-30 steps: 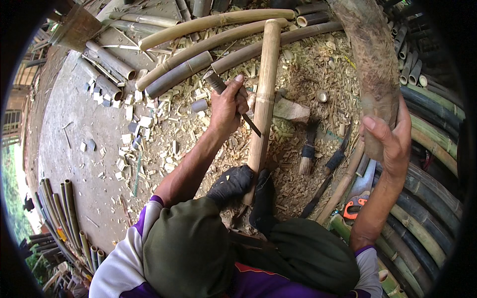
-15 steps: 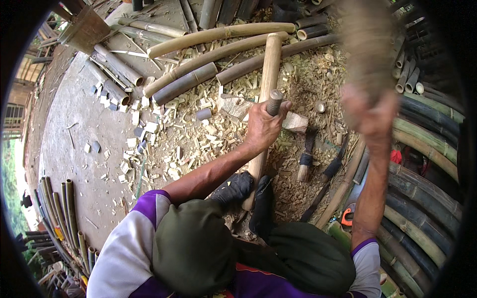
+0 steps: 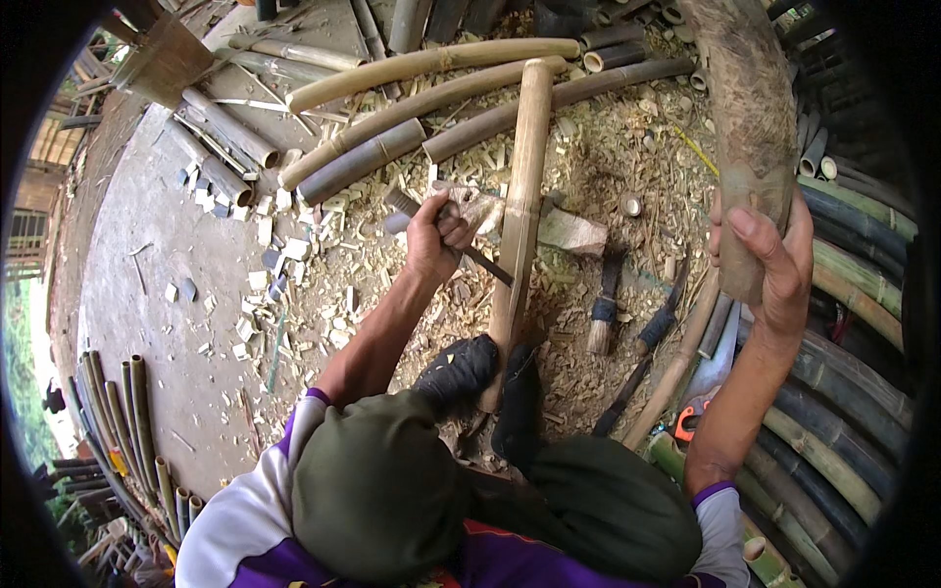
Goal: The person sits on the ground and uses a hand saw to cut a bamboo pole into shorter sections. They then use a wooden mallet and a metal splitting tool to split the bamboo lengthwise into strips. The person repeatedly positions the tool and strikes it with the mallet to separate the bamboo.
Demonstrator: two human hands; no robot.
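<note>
My left hand [image 3: 436,240] is closed around a chisel [image 3: 488,266]. The chisel slants down to the right, its blade end against the side of a pale bamboo pole [image 3: 526,186]. That pole lies lengthwise in front of me over a rough wooden block [image 3: 573,233], its near end between my dark-covered feet [image 3: 459,370]. To the right, my right hand [image 3: 769,255] grips the narrow end of a thick wooden mallet [image 3: 753,127], a club-like billet raised with its heavy end pointing away. Part of the chisel's shaft is hidden by my fingers.
Wood chips [image 3: 392,265] cover the ground around the block. Cut bamboo poles [image 3: 431,64] lie beyond, and more bamboo [image 3: 843,392] is stacked at the right. A brush-like tool [image 3: 603,312], a knife with a wrapped handle [image 3: 655,333] and an orange-handled saw [image 3: 711,377] lie right of the pole.
My left hand has moved left and nearer, tilting the chisel from near upright to a slant against the pole. The mallet, blurred by motion before, is now sharp and further right and nearer.
</note>
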